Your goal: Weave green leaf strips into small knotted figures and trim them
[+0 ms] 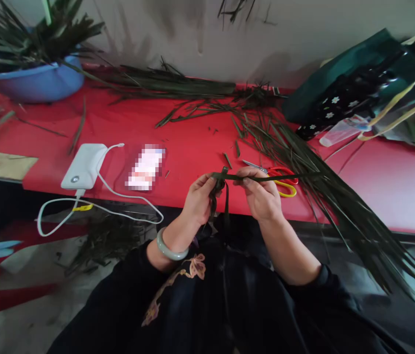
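Near the front edge of the red-covered table (192, 147), my left hand (200, 195) pinches a small folded piece of dark green palm leaf (219, 186). Loose ends of it hang down below the fingers. A long leaf strip (284, 177) runs out from the folded piece to the right, and my right hand (261, 192) grips it between thumb and fingers. Just behind the right hand lie scissors (286, 189) with red and yellow handles, partly covered by that hand. The exact folds are too small to make out.
A large bundle of leaf strips (340, 196) overhangs the table edge at right. A white power bank (85, 166) with a cable and a phone (146, 168) lie at left. Behind stand a blue basin (45, 81) of leaves and a dark green bag (340, 73).
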A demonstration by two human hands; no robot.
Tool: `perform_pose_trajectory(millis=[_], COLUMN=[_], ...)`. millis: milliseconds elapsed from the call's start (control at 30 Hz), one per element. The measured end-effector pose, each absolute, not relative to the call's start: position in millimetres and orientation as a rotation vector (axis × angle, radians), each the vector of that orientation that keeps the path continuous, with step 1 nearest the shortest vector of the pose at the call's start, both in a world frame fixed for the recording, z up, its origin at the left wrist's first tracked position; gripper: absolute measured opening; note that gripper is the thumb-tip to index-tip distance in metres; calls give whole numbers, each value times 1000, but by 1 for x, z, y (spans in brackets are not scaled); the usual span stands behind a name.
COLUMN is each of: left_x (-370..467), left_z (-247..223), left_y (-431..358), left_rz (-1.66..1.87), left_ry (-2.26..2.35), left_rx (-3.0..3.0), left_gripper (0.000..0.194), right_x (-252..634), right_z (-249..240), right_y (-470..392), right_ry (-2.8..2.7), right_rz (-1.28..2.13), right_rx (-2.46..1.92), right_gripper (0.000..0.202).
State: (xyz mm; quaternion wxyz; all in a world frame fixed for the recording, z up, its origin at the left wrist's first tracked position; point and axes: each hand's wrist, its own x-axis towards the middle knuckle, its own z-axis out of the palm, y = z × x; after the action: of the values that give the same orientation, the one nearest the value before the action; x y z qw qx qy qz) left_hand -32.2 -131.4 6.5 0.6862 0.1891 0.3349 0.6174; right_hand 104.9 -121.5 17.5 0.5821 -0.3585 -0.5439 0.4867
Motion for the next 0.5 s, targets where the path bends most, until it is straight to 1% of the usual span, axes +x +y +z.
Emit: perform_pose_trajectory(millis=[100,200,300,500], left_x=[-28,-25,-24,-23], left_z=[13,17,17,11], left_y=[-134,-138,-142,-148], left_rz=[1360,1311,1282,1299], left_ry=[721,719,692,706], left_rx=[426,438,453,472], left_gripper=[18,16,15,16], right_x=[104,102,100,102], right_z=[11,8,8,14], right_y=[-130,-136,-139,-140], right_ry=[-1025,-883,-796,-642], right_rz=[1387,1539,1587,1543], right_rx=[-857,-866,-863,-793], right_gripper=[12,14,16,22])
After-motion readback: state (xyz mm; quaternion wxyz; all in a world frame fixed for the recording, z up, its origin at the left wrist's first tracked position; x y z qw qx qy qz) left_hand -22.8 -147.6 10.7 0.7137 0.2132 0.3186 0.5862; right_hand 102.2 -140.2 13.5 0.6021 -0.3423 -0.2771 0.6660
